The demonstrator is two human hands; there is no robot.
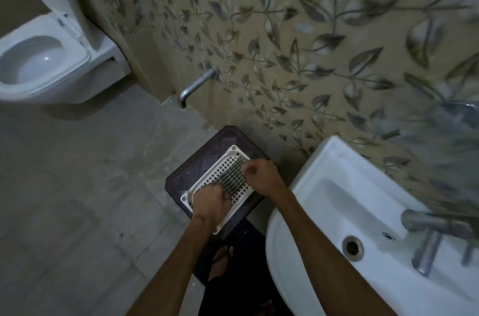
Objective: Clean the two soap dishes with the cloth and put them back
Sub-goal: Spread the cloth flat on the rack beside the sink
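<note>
A single white perforated soap dish [215, 176] lies flat on a dark stool [197, 157] by the wall. Across its middle stretches a dark checked cloth [233, 178], reaching from one hand to the other. My left hand [210, 203] is curled over the near end of the dish, where the cloth ends; whether it holds the dish, the cloth or both is hidden. At the far right edge of the dish, my right hand [261, 175] is a fist that grips the other end of the cloth.
A white washbasin [337, 186] with a metal tap [427, 227] stands close on the right. At the upper left is a white toilet [39, 61]. A metal spout [194, 87] sticks out of the leaf-patterned wall above the stool. My sandalled foot [220, 261] is below the stool.
</note>
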